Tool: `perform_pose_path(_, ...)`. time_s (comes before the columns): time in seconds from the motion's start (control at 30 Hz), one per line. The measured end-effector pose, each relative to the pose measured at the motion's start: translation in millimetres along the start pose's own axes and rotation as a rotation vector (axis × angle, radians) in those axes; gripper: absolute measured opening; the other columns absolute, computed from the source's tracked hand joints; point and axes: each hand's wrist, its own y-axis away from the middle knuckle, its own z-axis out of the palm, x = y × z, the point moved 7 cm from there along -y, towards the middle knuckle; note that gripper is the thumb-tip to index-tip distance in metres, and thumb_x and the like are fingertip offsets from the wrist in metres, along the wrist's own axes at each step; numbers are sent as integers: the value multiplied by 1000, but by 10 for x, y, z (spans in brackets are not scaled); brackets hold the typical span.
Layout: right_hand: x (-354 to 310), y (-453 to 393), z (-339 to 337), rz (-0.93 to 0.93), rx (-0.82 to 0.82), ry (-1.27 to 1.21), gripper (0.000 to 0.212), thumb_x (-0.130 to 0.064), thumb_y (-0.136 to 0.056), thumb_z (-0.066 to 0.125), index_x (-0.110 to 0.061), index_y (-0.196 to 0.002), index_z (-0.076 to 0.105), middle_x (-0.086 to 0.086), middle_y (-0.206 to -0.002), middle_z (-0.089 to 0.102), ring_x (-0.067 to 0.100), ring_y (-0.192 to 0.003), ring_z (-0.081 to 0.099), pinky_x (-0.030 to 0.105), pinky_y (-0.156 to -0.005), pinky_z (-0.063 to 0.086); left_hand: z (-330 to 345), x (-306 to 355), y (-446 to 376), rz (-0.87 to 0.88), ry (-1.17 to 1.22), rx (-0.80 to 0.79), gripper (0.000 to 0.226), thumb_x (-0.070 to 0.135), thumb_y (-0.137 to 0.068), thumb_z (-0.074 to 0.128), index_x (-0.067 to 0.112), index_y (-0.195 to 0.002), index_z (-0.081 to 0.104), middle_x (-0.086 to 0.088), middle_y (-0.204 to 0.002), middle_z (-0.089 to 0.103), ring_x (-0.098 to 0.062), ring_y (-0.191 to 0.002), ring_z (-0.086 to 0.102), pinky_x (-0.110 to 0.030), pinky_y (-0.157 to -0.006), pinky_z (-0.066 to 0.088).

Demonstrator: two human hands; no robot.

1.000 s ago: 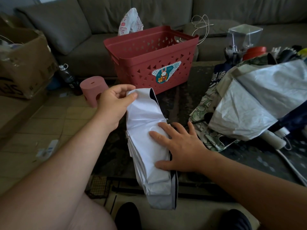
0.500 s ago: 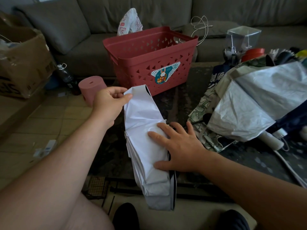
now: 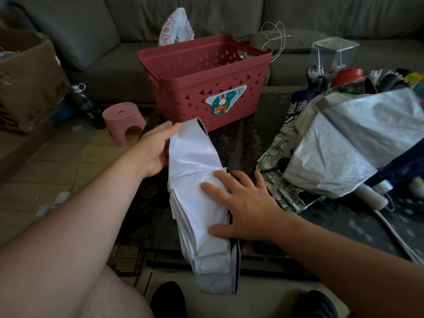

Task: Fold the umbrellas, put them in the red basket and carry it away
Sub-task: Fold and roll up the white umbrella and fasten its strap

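Observation:
A silver-white umbrella (image 3: 199,203) lies lengthwise on the dark coffee table (image 3: 243,143), its near end hanging over the front edge. My right hand (image 3: 241,205) presses flat on its middle with fingers spread. My left hand (image 3: 156,150) lies against the left side of the far flap, fingers nearly straight. The red basket (image 3: 202,79) stands just beyond on the table; no umbrella shows inside it. A heap of unfolded umbrellas (image 3: 344,148), silver, patterned and navy, lies to the right.
A grey sofa (image 3: 96,42) runs behind the table. A pink stool (image 3: 124,120), a bottle (image 3: 83,99) and a cardboard box (image 3: 27,81) stand on the floor at left. A clear box (image 3: 332,51) and an orange lid (image 3: 346,75) sit at the back right.
My left hand has let go of the flap's far tip and slid down along its left side, fingers straightening. The right hand stays pressed on the umbrella.

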Motion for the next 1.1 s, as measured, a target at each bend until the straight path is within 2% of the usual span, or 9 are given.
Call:
perform_pose_path(0.07,0,-4,5,-3,1,-2,99,-87,-78,52,-56,-155,-2,-8,-169,-1,33,-154,10,75,-119,0,4,44,-61,14,46,79,64,41,-86,82,19,-143,63,-10,-132,73,-28,-117,72,-47,-103,56)
perform_pose_path(0.2,11,-7,16,-4,2,-5,100,-88,-78,51,-58,-155,-3,-8,-169,-1,33,-155,9,75,-119,0,15,49,-63,-76,95,184,28,36,-103,64,15,-116,76,-9,-115,79,-29,-104,76,-42,-90,61)
perform_pose_path(0.37,11,-3,22,-4,-6,-8,100,-88,-78,51,-57,-156,-3,-8,-170,-1,32,-155,8,75,-119,-2,-21,-21,-60,-156,148,118,37,35,-104,64,11,-132,72,-12,-128,74,-30,-117,72,-46,-104,56)
perform_pose_path(0.53,-4,-7,-45,-10,-1,-13,98,-91,-77,48,-56,-156,1,-9,-170,1,32,-156,5,74,-120,-1,-2,80,8,-92,44,100,33,21,-100,70,10,-130,71,-11,-121,77,-23,-105,75,-35,-80,63)
perform_pose_path(0.63,26,-20,-239,34,157,-103,89,-90,-81,40,-52,-157,16,-13,-167,21,26,-153,20,70,-120,15,-57,166,7,15,-40,143,26,13,-95,75,13,-121,73,-8,-111,79,-21,-95,76,-30,-73,62)
perform_pose_path(0.8,296,-194,-539,204,407,-451,70,-66,-88,63,-38,-149,42,-9,-149,46,19,-135,46,47,-111,43,-5,275,234,97,-219,125,23,14,-89,82,24,-109,78,-1,-108,81,-27,-114,73,-44,-104,54)
perform_pose_path(0.9,397,-296,-604,244,439,-606,66,-51,-87,77,-28,-143,51,-7,-140,51,9,-125,50,26,-102,43,62,333,419,139,-271,87,24,14,-90,81,25,-111,77,-1,-109,81,-31,-120,70,-52,-111,48)
perform_pose_path(1.03,422,-426,-636,289,436,-700,53,-48,-83,82,-27,-127,62,-11,-125,52,8,-111,56,29,-99,50,181,348,661,156,-306,-71,29,6,-91,76,22,-114,71,2,-96,81,-16,-97,76,-35,-91,60)
perform_pose_path(1.1,382,-480,-684,235,450,-776,50,-45,-80,86,-26,-123,67,-13,-132,54,9,-117,58,35,-103,53,214,319,765,161,-344,-174,39,1,-85,76,22,-117,70,1,-96,81,-13,-94,76,-25,-79,61)
